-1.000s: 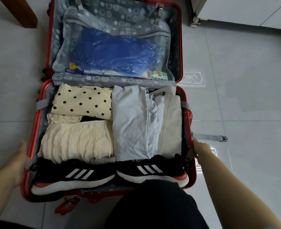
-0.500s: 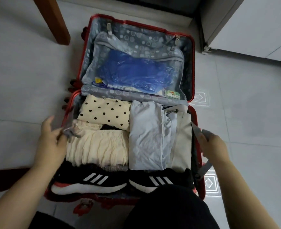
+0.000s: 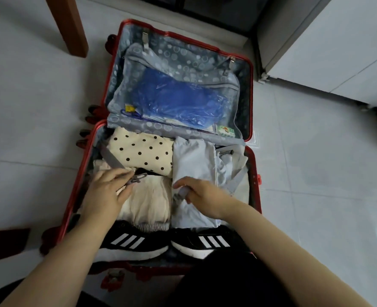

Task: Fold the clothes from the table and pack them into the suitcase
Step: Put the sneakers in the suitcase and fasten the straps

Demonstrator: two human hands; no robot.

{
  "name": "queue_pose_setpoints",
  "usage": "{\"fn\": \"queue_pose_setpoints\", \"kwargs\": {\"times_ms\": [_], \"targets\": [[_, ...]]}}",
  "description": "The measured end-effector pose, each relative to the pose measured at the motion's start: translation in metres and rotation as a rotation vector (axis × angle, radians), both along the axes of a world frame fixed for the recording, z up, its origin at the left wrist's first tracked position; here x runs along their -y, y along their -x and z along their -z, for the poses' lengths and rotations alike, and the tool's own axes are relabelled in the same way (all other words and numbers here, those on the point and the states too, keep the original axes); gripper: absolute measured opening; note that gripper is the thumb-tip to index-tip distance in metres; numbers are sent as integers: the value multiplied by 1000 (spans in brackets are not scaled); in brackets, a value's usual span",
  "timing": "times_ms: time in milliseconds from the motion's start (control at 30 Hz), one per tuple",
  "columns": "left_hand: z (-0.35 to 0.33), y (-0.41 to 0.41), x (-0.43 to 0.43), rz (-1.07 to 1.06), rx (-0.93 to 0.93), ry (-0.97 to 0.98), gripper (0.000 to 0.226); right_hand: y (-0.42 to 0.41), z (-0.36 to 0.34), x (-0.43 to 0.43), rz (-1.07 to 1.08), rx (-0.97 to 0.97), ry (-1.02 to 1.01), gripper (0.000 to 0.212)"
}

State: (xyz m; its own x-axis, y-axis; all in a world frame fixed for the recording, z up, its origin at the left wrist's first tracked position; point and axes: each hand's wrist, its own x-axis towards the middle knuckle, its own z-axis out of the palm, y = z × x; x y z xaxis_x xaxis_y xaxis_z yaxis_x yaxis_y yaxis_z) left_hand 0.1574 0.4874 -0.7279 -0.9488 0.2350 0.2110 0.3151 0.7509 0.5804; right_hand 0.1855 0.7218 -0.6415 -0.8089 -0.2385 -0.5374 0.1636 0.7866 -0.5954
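A red suitcase [image 3: 252, 180] lies open on the floor. Its near half holds a folded cream polka-dot garment [image 3: 142, 151], a cream ribbed garment [image 3: 148, 203], folded pale blue clothes [image 3: 196, 165] and a pair of black trainers [image 3: 136, 242]. My left hand [image 3: 106, 191] pinches the buckle end of the grey left packing strap [image 3: 113, 159] over the cream clothes. My right hand [image 3: 202, 193] grips the end of the grey right strap [image 3: 235, 183] over the blue clothes. The two strap ends are apart.
The lid half has a zipped mesh pocket with a blue plastic bag [image 3: 176, 100] inside. A brown table leg [image 3: 69, 25] stands at the far left on the grey tiled floor. A white cabinet [image 3: 329, 47] is at the far right.
Both hands have moved from the suitcase's side rims inward over the clothes, each pulling its grey strap toward the middle. The camera has drawn back.
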Motion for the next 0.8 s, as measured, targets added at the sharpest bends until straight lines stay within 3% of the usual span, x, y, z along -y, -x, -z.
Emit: {"fn": "queue_pose_setpoints", "kwargs": {"times_ms": [100, 200, 433, 500, 667, 800], "targets": [[1, -2, -1, 12, 134, -88, 26, -1, 6, 17, -174, 4, -84, 25], [-7, -5, 1, -9, 194, -181, 35, -4, 7, 33, -219, 4, -90, 23], [-2, -5, 5, 27, 89, -121, 39, -1, 8, 49, -81, -138, 9, 36], [2, -5, 4, 49, 64, -118, 41, -2, 7, 49, -60, -119, -26, 44], [8, -6, 7, 43, 79, -118, 41, -3, 8, 50, 30, -24, 65, 32], [2, -9, 0, 57, 103, -187, 35, 0, 15, 48, 153, 34, 122, 34]]}}
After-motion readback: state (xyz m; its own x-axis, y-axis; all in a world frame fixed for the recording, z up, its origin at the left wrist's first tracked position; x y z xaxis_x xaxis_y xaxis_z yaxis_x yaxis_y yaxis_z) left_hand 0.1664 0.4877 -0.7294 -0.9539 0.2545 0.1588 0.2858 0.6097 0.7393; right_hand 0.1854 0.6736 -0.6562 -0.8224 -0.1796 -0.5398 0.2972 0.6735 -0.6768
